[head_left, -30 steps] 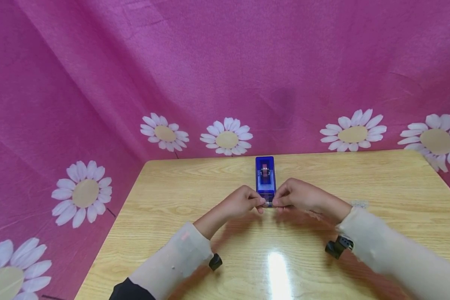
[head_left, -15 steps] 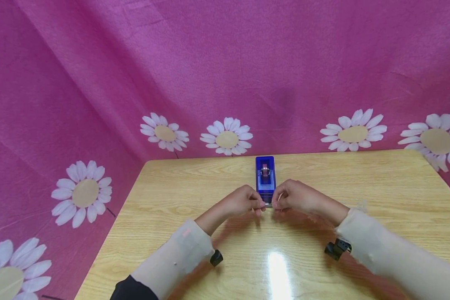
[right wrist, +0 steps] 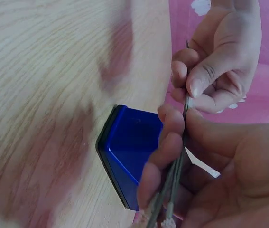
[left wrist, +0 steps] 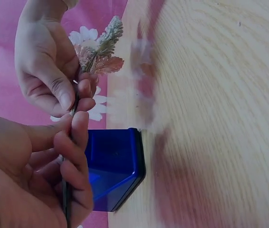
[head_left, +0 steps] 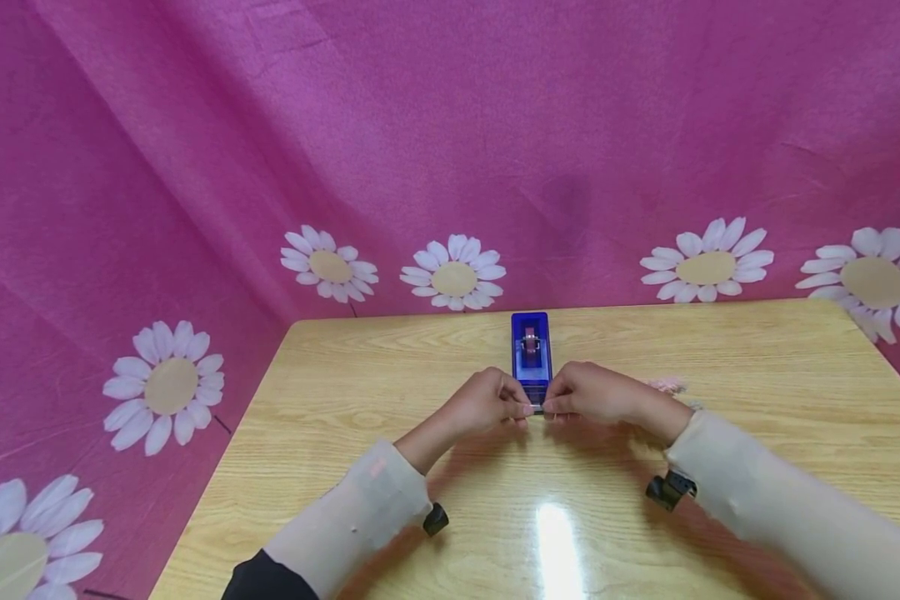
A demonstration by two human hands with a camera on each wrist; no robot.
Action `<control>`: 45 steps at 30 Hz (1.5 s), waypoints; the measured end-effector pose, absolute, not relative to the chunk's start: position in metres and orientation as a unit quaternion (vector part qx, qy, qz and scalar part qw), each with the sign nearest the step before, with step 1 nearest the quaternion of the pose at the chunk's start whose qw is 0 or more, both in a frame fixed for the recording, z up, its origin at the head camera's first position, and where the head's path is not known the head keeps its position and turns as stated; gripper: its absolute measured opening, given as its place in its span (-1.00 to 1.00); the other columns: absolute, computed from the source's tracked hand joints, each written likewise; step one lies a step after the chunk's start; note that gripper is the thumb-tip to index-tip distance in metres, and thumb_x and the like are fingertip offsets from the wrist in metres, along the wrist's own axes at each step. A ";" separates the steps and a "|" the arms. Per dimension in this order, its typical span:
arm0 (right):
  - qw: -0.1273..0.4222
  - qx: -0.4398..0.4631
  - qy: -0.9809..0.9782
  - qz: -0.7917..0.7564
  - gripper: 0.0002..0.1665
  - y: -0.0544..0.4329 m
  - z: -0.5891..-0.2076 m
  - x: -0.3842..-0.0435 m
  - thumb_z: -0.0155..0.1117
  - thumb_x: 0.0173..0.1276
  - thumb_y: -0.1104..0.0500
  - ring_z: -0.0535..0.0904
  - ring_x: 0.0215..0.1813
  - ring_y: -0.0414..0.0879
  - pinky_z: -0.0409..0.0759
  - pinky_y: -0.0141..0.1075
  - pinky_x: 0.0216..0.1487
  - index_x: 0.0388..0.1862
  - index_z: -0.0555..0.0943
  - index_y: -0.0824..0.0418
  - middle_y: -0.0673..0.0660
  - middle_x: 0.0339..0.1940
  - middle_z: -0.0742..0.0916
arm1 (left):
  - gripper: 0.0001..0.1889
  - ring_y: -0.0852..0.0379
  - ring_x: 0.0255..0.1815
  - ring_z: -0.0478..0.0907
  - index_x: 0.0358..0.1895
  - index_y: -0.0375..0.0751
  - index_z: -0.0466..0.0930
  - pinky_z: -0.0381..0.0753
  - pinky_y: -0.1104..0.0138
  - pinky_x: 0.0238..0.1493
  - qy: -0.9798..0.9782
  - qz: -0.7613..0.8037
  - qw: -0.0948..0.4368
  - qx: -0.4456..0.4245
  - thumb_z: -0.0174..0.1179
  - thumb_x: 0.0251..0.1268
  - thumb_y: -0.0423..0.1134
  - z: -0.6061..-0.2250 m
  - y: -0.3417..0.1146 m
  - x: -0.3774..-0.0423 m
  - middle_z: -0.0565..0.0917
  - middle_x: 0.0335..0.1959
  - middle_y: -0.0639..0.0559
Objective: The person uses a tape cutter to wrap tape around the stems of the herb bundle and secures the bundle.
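Both hands hold a small bunch of thin, dark green artificial flower stems just in front of a blue tape dispenser (head_left: 529,323). My left hand (head_left: 495,398) pinches the lower stems (left wrist: 67,190) between thumb and curled fingers. Close beside it, my right hand (head_left: 588,392) pinches them nearer the flower heads, thumb and fingertips almost meeting the left ones. A feathery pink flower head (left wrist: 108,65) and a pale green one (left wrist: 109,35) stick out past the right hand. Where the two hands meet, a small pale, shiny patch (right wrist: 189,101) shows on the stems.
The dispenser stands on a light wooden table (head_left: 390,367) near its back edge. Behind and to the left hangs a pink cloth (head_left: 450,125) printed with white daisies. Dark wrist devices (head_left: 669,492) hang below both sleeves.
The hands stay in place while their fingers shift slightly on the stems. The flower heads have turned, and the pink one now shows above the right wrist.
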State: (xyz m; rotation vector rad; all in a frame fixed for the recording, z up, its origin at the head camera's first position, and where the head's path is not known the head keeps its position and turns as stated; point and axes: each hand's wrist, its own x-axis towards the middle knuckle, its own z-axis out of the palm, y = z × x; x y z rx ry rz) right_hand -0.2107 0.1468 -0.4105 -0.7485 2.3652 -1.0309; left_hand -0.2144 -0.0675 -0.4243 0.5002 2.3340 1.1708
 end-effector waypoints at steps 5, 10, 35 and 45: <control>0.199 -0.265 0.871 -0.364 -0.78 0.146 -0.412 -0.209 0.29 0.48 0.30 0.54 -0.41 -0.18 0.53 -0.28 -0.25 -0.38 0.77 0.30 0.07 -0.50 0.74 | -0.75 0.23 -0.57 0.27 -0.18 -0.46 0.77 0.21 0.43 -0.53 0.847 0.415 0.263 0.202 0.10 0.57 -0.40 -0.422 -0.069 -0.216 0.79 -0.34 -0.27; 0.193 -0.252 0.880 -0.354 -0.81 0.144 -0.411 -0.208 0.34 0.45 0.29 0.55 -0.42 -0.17 0.54 -0.26 -0.26 -0.40 0.76 0.27 0.07 -0.49 0.74 | -0.78 0.06 -0.42 0.59 -0.24 -0.48 0.76 0.46 0.44 -0.41 0.852 0.403 0.262 0.206 0.14 0.53 -0.45 -0.422 -0.068 -0.215 0.80 -0.37 -0.23; 0.235 -0.250 0.872 -0.349 -0.79 0.143 -0.408 -0.211 0.23 0.53 0.28 0.75 -0.29 -0.01 0.70 -0.18 -0.17 -0.24 0.77 0.32 0.15 -0.35 0.80 | -0.80 -0.08 -0.40 0.70 -0.25 -0.45 0.77 0.45 0.49 -0.49 0.875 0.382 0.215 0.207 0.20 0.50 -0.40 -0.420 -0.065 -0.215 0.79 -0.39 -0.26; 0.224 -0.234 0.853 -0.408 -0.75 0.147 -0.418 -0.213 0.20 0.53 0.35 0.54 -0.41 -0.16 0.56 -0.29 -0.25 -0.29 0.78 0.36 0.14 -0.52 0.76 | -0.77 0.17 -0.46 0.43 -0.21 -0.41 0.78 0.29 0.44 -0.48 0.855 0.417 0.243 0.190 0.13 0.55 -0.40 -0.423 -0.067 -0.219 0.79 -0.32 -0.29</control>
